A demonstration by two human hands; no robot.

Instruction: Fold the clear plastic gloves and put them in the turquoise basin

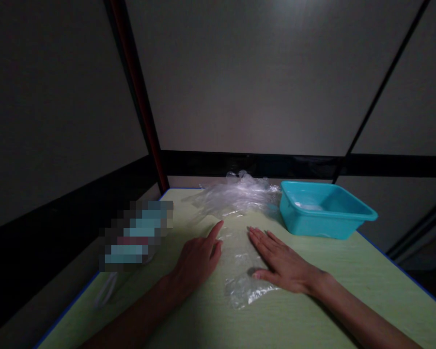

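Note:
A thin, clear plastic piece, probably a disposable glove, lies spread on the pale green table. My right hand rests flat over its right side, fingers stretched out and thumb apart. At its left edge is my left hand, index finger extended forward and thumb apart, the other fingers partly hidden; nothing shows in its grasp. Beyond both hands sits a loose heap of similar crumpled clear plastic, with finger-like tips along its top.
A turquoise plastic basin stands at the back right, with something pale and clear inside. On the left, a pixelated bluish item lies near the table edge, a white loop below it. Panelled walls close off the back and left.

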